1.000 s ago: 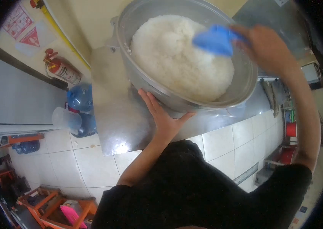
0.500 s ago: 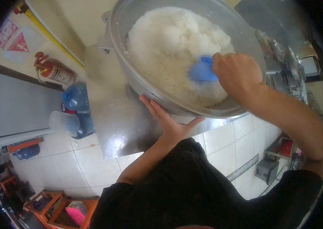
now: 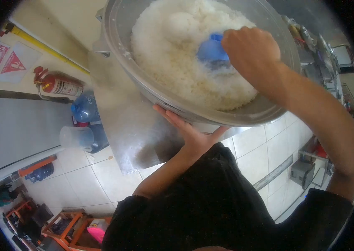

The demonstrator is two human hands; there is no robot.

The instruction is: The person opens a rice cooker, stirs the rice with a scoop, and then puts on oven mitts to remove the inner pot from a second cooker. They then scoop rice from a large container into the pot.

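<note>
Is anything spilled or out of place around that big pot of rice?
Nothing stands out. The rice lies inside the pot; a few grains cling to its inner wall. The left hand braces its side; the right hand holds a blue scoop in the rice.

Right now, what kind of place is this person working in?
Most likely a commercial or canteen kitchen. The right hand digs a blue scoop into a huge metal pot heaped with cooked rice, the pot rests on a stainless steel worktable, and a fire extinguisher sits nearby.
</note>
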